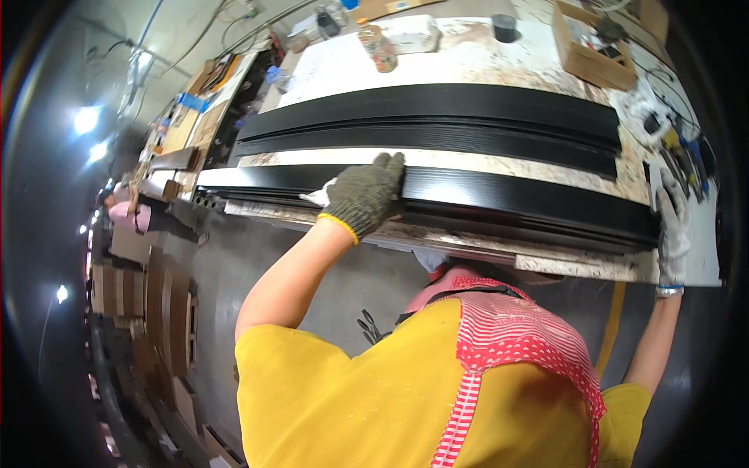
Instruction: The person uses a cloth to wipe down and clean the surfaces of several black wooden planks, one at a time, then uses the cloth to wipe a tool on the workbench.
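Two long black boards with grooved profiles lie lengthwise on the worktable. My left hand (pixel 363 195), in a dark grey-green knit glove with a yellow cuff, lies across the near black board (pixel 499 195), fingers together over its top. A piece of white cloth (pixel 318 195) pokes out from under that hand; most of it is hidden. At the board's right end, my right hand (pixel 672 226) in a pale glove grips the end, its fingers pointing away from me. Beyond is the far black board (pixel 437 109), touched by neither hand.
The worktable (pixel 335 70) has a stained white top. On it stand a bottle (pixel 377 45), a dark cup (pixel 505 29) and a cardboard box (pixel 594 53) of small items. Hand tools (pixel 686 164) lie at the right. Another person (pixel 136 214) and stacked boards (pixel 164 312) are at the left.
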The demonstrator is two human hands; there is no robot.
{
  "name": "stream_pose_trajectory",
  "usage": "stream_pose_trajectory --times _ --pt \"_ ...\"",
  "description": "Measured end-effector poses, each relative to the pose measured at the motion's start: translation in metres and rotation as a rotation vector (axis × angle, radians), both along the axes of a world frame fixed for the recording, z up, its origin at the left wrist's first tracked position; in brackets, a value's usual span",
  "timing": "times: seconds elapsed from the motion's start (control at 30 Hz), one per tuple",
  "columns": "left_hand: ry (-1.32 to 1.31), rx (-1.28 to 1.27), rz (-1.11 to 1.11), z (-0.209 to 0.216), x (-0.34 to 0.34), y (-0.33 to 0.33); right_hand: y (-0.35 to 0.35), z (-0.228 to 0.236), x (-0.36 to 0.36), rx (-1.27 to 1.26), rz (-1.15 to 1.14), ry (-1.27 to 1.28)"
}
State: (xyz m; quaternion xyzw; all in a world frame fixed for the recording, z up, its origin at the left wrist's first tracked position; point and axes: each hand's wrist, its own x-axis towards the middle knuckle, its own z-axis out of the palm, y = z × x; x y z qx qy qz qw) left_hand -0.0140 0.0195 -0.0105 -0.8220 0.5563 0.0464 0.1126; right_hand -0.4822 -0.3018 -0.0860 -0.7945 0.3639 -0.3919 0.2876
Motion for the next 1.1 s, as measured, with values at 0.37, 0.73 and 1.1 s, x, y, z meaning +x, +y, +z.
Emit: stream_pose_trajectory --times 0.37,0.73,1.1 --pt "0.146 0.128 -0.132 0.026 0.019 -0.008 -0.011 -0.019 -0.013 -0.632 -0.023 0.635" --pt "-0.046 0.081 -0.309 0.031 0.02 -0.006 -0.004 0.004 0.027 -0.158 0.21 -0.096" --pt "0.124 0.14 -0.442 0.034 0.039 -0.023 -0.014 0.022 0.061 0.252 -0.011 -0.065"
